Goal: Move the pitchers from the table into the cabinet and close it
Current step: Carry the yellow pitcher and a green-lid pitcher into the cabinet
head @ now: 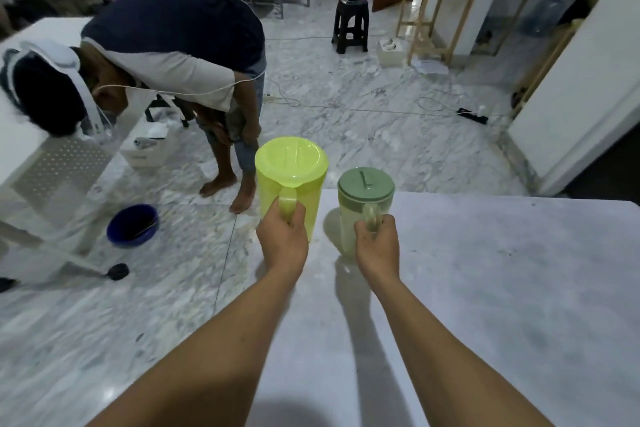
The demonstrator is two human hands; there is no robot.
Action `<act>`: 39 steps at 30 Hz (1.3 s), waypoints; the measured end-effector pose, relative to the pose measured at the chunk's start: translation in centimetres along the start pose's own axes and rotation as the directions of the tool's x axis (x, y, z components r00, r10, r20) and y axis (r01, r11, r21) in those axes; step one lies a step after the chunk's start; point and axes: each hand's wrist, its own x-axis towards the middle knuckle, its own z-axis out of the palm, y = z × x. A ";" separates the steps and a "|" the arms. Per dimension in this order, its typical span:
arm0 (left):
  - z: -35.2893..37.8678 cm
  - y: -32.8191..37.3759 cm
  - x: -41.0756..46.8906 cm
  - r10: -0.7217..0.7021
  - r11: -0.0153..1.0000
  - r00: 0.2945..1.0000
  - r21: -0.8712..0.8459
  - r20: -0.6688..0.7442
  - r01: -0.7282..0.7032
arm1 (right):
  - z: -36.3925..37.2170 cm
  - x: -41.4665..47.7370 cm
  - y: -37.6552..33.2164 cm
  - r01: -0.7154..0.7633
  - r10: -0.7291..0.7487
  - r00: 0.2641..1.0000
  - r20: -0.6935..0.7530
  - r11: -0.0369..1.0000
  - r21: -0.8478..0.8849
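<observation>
A bright yellow-green pitcher [291, 170] with a matching lid stands at the far left corner of the pale table [485, 288]. My left hand [282, 239] is closed around its handle. Beside it on the right is a clear pitcher with a dull green lid [365, 185]; my right hand [377, 246] grips its handle. Both pitchers are upright, and their bases are at the tabletop. No cabinet can be identified for sure in this view.
A person in a dark and white shirt [173, 55] bends over just left of the table's far corner. A blue bowl [132, 225] lies on the marble floor. A black stool [350, 24], a wooden stand [436, 10], cables and a white door panel [581, 87] are farther off.
</observation>
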 end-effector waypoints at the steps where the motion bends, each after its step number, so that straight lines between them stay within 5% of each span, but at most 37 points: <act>1: -0.2 0.2 0.2 0.000 1.000 1.000 -0.005 0.004 0.000 | 0.0 -0.2 -0.1 0.001 -0.001 1.000 -0.014 1.000 0.000; 9: -2.3 2.5 0.9 0.048 0.997 0.995 -0.066 0.088 -0.043 | -1.9 -1.9 -3.4 0.051 -0.044 0.989 -0.138 0.998 0.044; 17: -4.4 11.5 -0.3 0.300 0.954 0.951 -0.012 0.081 -0.300 | -7.8 -4.6 -10.1 0.136 -0.087 0.957 -0.275 0.977 0.164; 22: -4.2 17.9 -2.5 0.404 0.914 0.897 -0.125 0.180 -0.386 | -13.8 -7.3 -14.4 0.249 -0.153 0.903 -0.402 0.948 0.198; 31: -2.2 27.9 -10.7 0.556 0.827 0.754 -0.326 0.350 -0.458 | -26.9 -14.8 -18.6 0.342 -0.193 0.707 -0.680 0.936 0.089; 39: -0.8 35.0 -22.9 0.624 0.770 0.647 -0.483 0.437 -0.417 | -38.8 -24.6 -18.7 0.262 -0.229 0.527 -0.819 0.960 -0.100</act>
